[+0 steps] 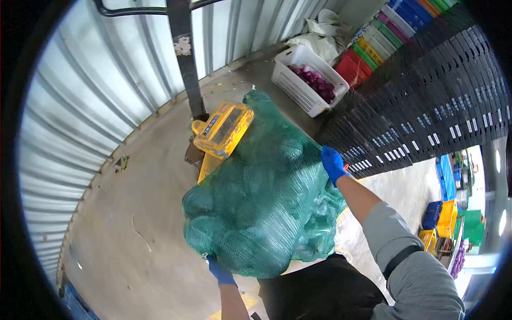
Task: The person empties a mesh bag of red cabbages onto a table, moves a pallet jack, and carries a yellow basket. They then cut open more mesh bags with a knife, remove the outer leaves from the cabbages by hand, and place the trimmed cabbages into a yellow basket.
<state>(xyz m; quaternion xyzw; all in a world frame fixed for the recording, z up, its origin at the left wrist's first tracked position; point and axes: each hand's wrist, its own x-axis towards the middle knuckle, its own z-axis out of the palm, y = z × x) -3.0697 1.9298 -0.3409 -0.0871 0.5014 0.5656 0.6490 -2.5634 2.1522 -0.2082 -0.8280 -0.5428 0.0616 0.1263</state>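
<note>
Corrugated metal wall [80, 106] runs along the left side and the top of the view. Below it lies a concrete floor [133, 213] with scattered scraps of plant debris.

Left hand [220, 272]: blue glove, located at the bottom of the view under the lower corner of the sack [261, 202]. It is closed on the mesh there; the fingertips are hidden by the sack.

Sack: green mesh, filled with round green produce. It is held clear of the floor, tilted, in front of the person's dark torso. Its upper end lies against or just over the scale [223, 129]; contact cannot be confirmed.

Scale: yellow housing with a display panel, mounted at the foot of a dark post [186, 58] that rises toward the wall.

Right hand [333, 164]: blue glove, grey sleeve pushed up the forearm. It is clamped on the upper right edge of the sack, well apart from the left hand.

White crate [298, 88]: stands on the floor beyond the sack and holds purple produce [314, 82]. White bags [320, 32] lie behind it near the wall.

Black crates [426, 96]: stacked in tall rows on the right, just beside the right hand. Coloured crates [373, 48] are stacked behind them. More blue and yellow crates [442, 213] stand at the far right.
</note>
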